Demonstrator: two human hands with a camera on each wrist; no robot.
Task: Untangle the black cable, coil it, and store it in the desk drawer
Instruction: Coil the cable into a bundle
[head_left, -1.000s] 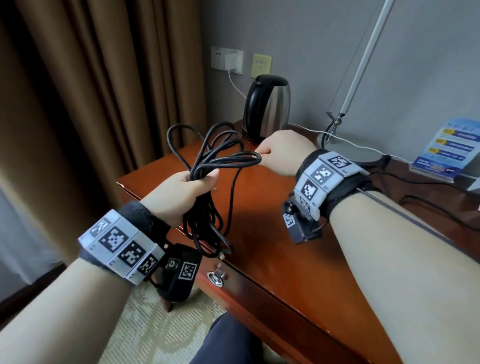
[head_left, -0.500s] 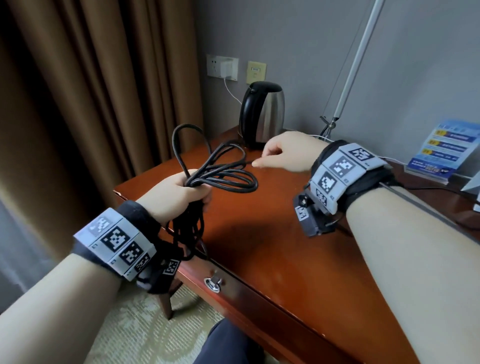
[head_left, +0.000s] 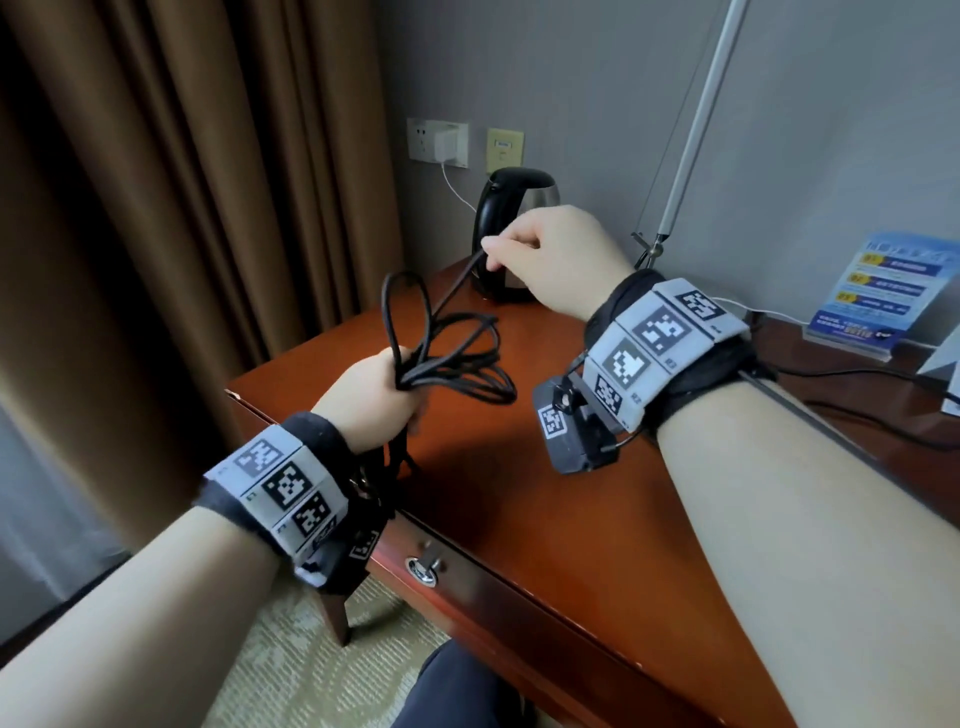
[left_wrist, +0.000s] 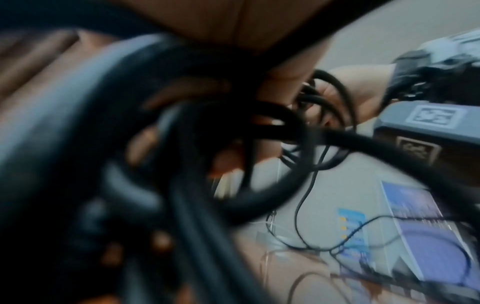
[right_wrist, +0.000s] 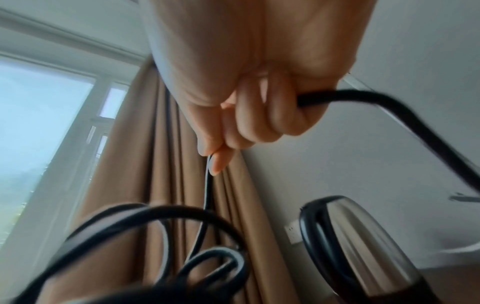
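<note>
While gripping the bunched loops of the black cable (head_left: 447, 358) in a closed fist, left hand (head_left: 371, 397) held above the near-left corner of the desk (head_left: 545, 493), loops fanning up and rightward over the wood, more strands hanging below the wrist. Right hand (head_left: 558, 254) lifted up and back in front of the kettle (head_left: 511, 234), thumb and forefinger pinching a single strand, remaining fingers curled round the same run, which leaves the heel of the hand and trails away. Strand drawn taut on a slant from the bundle to that pinch. Compared with half a second ago: right hand raised from just above the desk surface to well clear of it, one length pulled out of the tangle, bundle a little slacker and lower. A second ago: both hands close together at the loops. Judged as untangling under way, one run being freed; coiling not yet begun. Desk drawer (head_left: 519, 597) closed, with its metal pull (head_left: 423, 566) untouched.
</note>
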